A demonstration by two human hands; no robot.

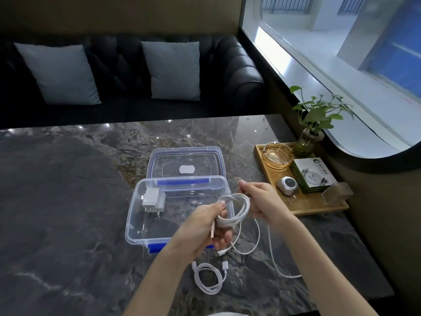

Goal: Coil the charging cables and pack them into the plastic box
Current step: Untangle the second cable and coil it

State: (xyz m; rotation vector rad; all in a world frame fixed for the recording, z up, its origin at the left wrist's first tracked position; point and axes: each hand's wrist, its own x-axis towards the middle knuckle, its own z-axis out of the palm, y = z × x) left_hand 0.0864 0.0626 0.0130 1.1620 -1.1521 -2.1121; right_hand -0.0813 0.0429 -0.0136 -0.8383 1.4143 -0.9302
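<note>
My left hand (206, 226) grips a partly wound white cable coil (237, 208) just over the front right corner of the clear plastic box (136, 215). My right hand (259, 201) pinches the same cable at the coil's upper right. The cable's loose tail (272, 254) trails down onto the table to the right. A second white cable (210, 279) lies in a small loop near the front edge. Inside the box lies a white charger plug (153, 201). The box lid (185, 165) lies open flat behind the box.
A wooden tray (303, 205) at the right holds a glass ashtray (276, 156), a small grey device (287, 186), a green-and-white carton (313, 175) and a clear stand. A potted plant (312, 131) stands behind it. A black sofa with two cushions runs beyond the marble table (68, 201).
</note>
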